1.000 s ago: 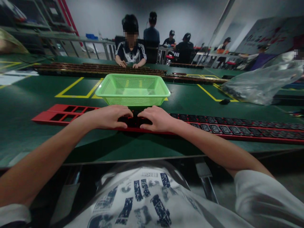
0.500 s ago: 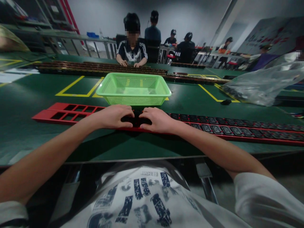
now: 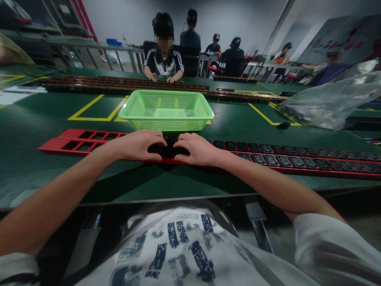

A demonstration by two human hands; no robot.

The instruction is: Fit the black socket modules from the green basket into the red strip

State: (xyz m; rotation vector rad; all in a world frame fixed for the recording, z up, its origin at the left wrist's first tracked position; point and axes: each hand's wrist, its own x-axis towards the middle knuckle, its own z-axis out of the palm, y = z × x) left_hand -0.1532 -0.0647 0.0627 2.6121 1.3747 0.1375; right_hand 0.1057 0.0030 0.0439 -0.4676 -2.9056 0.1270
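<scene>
Two long red strips (image 3: 56, 145) lie side by side across the table, with bare square openings at the left and black square parts (image 3: 270, 160) filling them to the right. My left hand (image 3: 143, 145) curves over the strips near the middle, fingers across the top and thumb at the front edge. Close beside it, my right hand (image 3: 195, 149) grips the strips the same way. Small black parts show in the gap between the hands. Just behind them stands a light green mesh basket (image 3: 166, 124).
Brown-and-black long strips (image 3: 127, 84) lie across the far side of the green table (image 3: 125, 186). A clear plastic bag (image 3: 330, 105) is at the right, with a small black piece (image 3: 283, 125) beside it. A person (image 3: 163, 59) sits opposite; others work behind.
My left hand has shifted slightly left along the strips, widening the gap between the hands a little. My right hand has hardly moved.
</scene>
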